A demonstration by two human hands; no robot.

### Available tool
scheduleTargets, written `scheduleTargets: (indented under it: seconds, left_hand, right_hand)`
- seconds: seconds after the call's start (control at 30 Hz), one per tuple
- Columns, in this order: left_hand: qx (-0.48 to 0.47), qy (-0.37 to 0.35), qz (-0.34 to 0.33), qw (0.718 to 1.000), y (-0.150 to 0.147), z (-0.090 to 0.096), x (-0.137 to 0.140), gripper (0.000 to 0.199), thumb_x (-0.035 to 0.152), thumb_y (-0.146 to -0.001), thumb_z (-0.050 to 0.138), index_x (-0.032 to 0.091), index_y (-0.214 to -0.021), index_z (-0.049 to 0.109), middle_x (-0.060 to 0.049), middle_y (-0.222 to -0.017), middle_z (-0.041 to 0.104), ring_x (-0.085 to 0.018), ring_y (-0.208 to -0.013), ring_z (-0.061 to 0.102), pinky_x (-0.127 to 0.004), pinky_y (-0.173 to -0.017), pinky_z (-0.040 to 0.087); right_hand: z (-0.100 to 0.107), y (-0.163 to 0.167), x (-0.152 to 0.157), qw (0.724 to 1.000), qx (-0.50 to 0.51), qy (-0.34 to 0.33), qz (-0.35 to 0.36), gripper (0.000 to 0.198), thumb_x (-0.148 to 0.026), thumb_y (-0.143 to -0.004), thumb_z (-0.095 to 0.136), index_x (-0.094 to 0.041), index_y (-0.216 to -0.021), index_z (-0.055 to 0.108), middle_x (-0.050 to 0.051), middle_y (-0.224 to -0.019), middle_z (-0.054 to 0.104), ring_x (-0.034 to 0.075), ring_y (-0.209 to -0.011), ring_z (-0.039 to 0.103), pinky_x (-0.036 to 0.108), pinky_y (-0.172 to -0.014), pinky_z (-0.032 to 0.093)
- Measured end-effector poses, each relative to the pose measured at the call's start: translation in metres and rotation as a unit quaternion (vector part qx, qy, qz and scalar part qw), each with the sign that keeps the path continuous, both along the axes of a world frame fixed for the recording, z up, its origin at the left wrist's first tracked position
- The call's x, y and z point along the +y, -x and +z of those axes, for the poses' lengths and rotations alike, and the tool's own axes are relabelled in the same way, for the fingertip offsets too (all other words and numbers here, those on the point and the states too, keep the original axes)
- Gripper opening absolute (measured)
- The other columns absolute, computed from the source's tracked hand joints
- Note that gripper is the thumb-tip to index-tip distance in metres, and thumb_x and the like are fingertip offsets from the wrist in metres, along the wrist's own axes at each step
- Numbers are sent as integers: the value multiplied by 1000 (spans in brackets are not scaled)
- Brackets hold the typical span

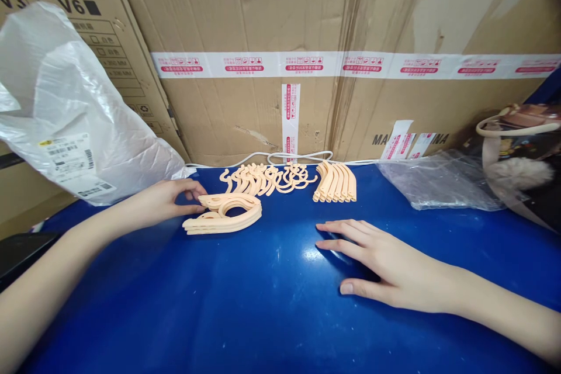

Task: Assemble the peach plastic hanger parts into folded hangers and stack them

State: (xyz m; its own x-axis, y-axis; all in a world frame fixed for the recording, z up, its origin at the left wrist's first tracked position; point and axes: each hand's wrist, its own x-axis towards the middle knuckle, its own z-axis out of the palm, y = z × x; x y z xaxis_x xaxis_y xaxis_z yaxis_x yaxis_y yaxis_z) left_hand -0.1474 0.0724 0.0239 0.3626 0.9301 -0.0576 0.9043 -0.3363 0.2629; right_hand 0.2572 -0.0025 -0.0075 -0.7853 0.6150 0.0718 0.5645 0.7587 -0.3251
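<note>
Several cream plastic folding hangers (234,223) lie folded and stacked on the blue table. My left hand (177,197) is at the stack's upper left end, thumb and curled fingers closed around the end of a hanger; the exact contact is partly hidden. Behind the stack lies a spread of loose cream hooks (258,180). To their right, several curved cream hanger arms (336,182) are lined up side by side. My right hand (372,257) hovers or rests low over the table in front of these arms, fingers apart and holding nothing.
Large cardboard boxes (245,117) wall off the back of the blue table (272,315). A white plastic mailer (87,111) leans at the left. A clear plastic bag (442,181) lies at the right, beside a dark bag with a pompom (530,172). A white cable (254,156) runs along the back.
</note>
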Motion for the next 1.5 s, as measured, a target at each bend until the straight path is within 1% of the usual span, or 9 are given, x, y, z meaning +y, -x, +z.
scheduleTargets:
  seconds: [0.13, 0.2, 0.3, 0.4, 0.53, 0.73, 0.93, 1.3, 1.5]
  left_hand:
    - [13, -26, 19, 999, 9, 8, -1, 31, 39, -83, 50, 16, -101, 61, -5, -98, 68, -24, -91, 59, -30, -83, 42]
    - [18, -35, 31, 999, 11, 13, -5, 34, 44, -83, 48, 17, -98, 62, -4, -89, 67, -24, -84, 59, -30, -77, 42]
    - [26, 9, 41, 999, 9, 20, -16, 44, 59, -78, 53, 20, -94, 65, 0, -75, 63, -21, -72, 57, -26, -65, 41]
    - [38, 64, 42, 996, 3, 20, -26, 50, 60, -68, 65, 21, -100, 64, 0, -84, 63, -21, -79, 57, -24, -67, 41]
    - [49, 99, 10, 994, -1, 12, -27, 35, 48, -72, 65, 20, -92, 63, 1, -85, 61, -20, -81, 56, -23, -71, 41]
    - [52, 99, -9, 994, -3, 3, -21, 13, 30, -76, 56, 18, -78, 56, 4, -72, 54, -15, -66, 49, -20, -60, 34]
    - [46, 94, -14, 994, -8, 4, -24, 10, 25, -75, 53, 18, -70, 50, 6, -65, 50, -13, -61, 44, -20, -56, 29]
    - [44, 65, 17, 997, -8, 15, -39, 11, 23, -75, 53, 18, -85, 56, 4, -72, 53, -15, -68, 51, -20, -61, 33]
    - [80, -51, 55, 994, -24, 27, -59, 7, 24, -88, 41, 21, -82, 44, 6, -61, 47, -14, -55, 45, -23, -55, 27]
  right_hand:
    - [0, 0, 0, 1000, -7, -1, -4, 53, -52, -91, 50, -25, -137, 46, 9, -145, 40, 28, -129, 40, 46, -104, 37]
    - [0, 1, 0, 1000, -16, 1, -8, 54, -53, -92, 49, -26, -137, 45, 9, -146, 39, 27, -130, 39, 45, -105, 36]
    - [1, 2, 0, 1000, -24, 5, -10, 54, -55, -91, 48, -26, -138, 45, 8, -147, 38, 26, -131, 38, 45, -106, 35]
    - [2, 2, -1, 1000, -24, 6, -9, 54, -55, -91, 48, -26, -137, 45, 8, -147, 38, 26, -131, 38, 44, -106, 36]
    - [2, 3, -1, 999, -30, 4, -10, 54, -55, -92, 47, -26, -138, 44, 8, -147, 37, 26, -131, 38, 45, -106, 35]
    - [2, 3, -1, 999, -42, 1, -16, 54, -56, -92, 45, -28, -138, 43, 5, -148, 36, 24, -132, 36, 43, -107, 34]
    - [2, 2, -1, 999, -46, -1, -12, 55, -57, -93, 44, -28, -139, 42, 6, -148, 35, 24, -133, 35, 44, -108, 33]
    - [0, 1, -2, 999, -48, -6, -9, 54, -56, -93, 44, -29, -139, 41, 5, -149, 35, 24, -133, 35, 43, -107, 34]
    - [1, 2, -2, 998, -53, -12, -13, 52, -55, -93, 44, -30, -139, 42, 5, -149, 34, 26, -133, 35, 46, -106, 35]
